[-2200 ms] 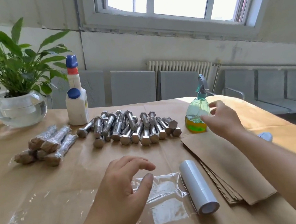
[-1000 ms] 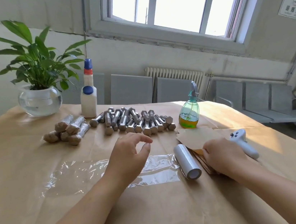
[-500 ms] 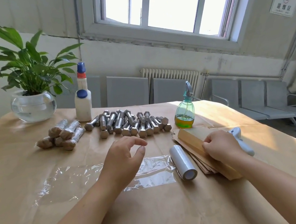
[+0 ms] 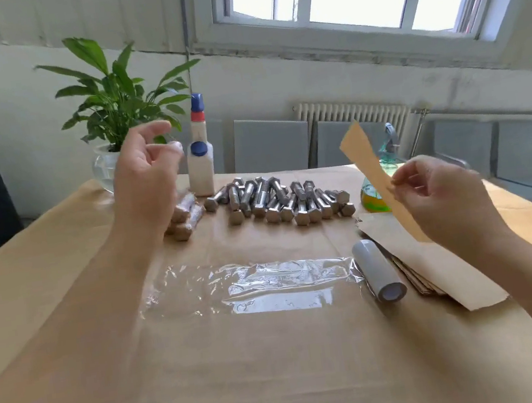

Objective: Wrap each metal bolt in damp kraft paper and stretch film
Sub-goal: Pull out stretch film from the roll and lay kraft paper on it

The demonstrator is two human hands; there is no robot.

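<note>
Now right hand pinches kraft paper sheet aloft; left hand raised, loosely curled, empty.

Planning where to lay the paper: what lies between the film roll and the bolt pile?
Head view: only bare kraft table cover between the film roll and the bolt pile.

Nothing readable here, honestly. The white bottle with the blue caps, just past the raised left hand, shows no label or print facing us. The green spray bottle behind the right hand is mostly hidden and shows no lettering. The film roll below that hand is plain too.
</note>
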